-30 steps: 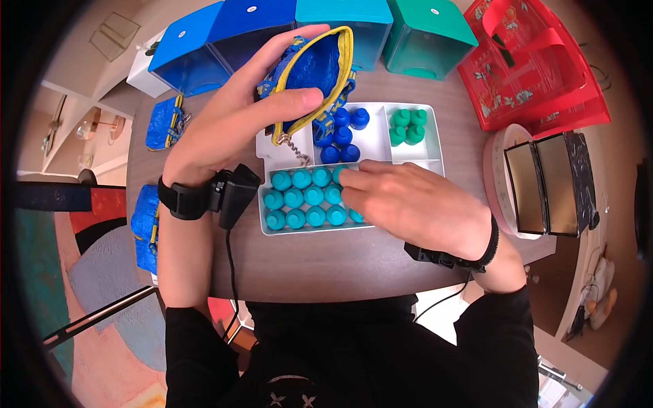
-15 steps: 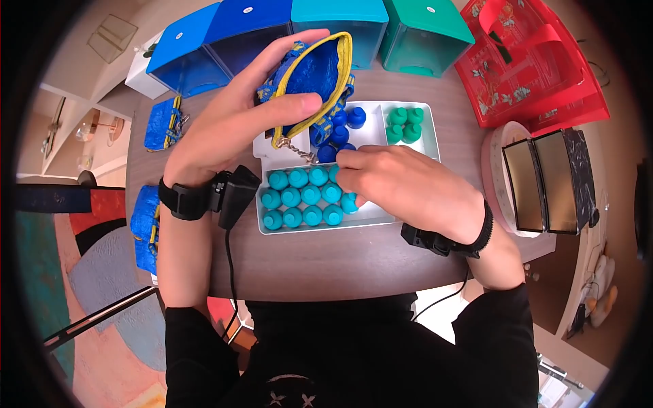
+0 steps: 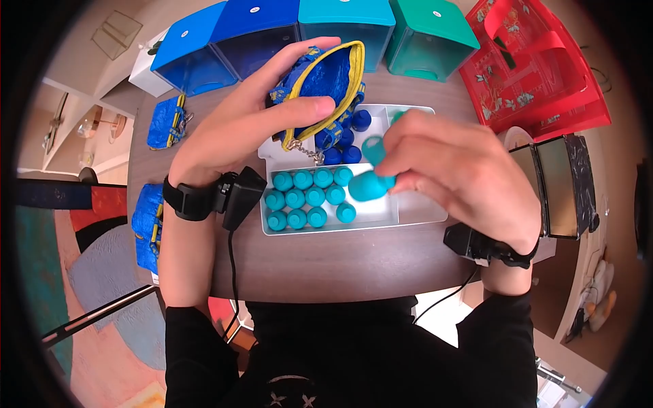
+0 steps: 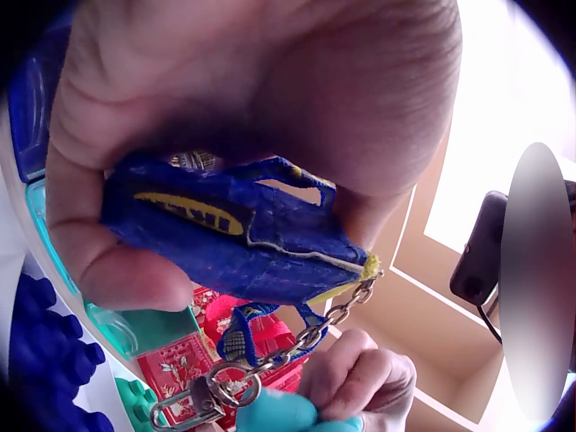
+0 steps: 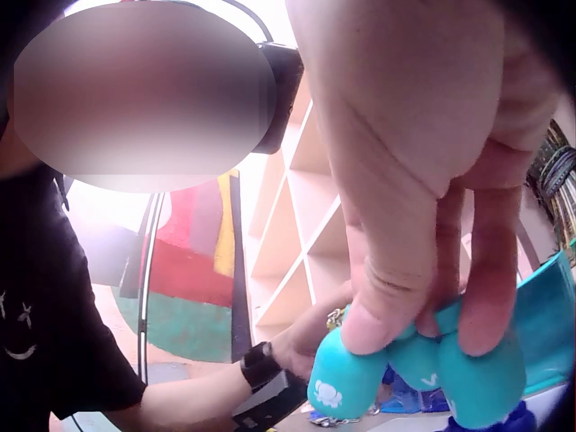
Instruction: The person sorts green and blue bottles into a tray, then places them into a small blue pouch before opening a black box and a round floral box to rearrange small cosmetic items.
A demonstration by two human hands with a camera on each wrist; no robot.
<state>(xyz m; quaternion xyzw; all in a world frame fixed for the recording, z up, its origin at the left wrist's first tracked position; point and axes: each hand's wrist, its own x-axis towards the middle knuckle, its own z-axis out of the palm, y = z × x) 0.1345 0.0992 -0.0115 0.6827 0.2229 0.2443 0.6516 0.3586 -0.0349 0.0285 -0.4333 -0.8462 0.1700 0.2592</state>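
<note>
In the head view my left hand (image 3: 248,112) grips a small blue pouch (image 3: 326,78) with yellow edging, thumb at its rim and its mouth gaping upward. A chain with a clasp (image 4: 193,405) hangs from the pouch in the left wrist view. My right hand (image 3: 459,173) pinches small turquoise bottles (image 3: 368,187) above the white tray (image 3: 422,209); three (image 5: 346,373) show between its fingers in the right wrist view. Below lie several more turquoise bottles (image 3: 314,197) in rows in the tray's front compartment. Dark blue bottles (image 3: 352,155) stand behind, partly hidden by the pouch.
Blue, turquoise and green bins (image 3: 432,44) line the back of the table (image 3: 326,265). A red gift bag (image 3: 530,75) stands at the back right, near a dark box (image 3: 568,183). Two more blue pouches (image 3: 166,122) lie at the left.
My right hand has risen from the front compartment with turquoise bottles in its fingers, leaving a gap in the rows. The left hand with the pouch stays nearly in place.
</note>
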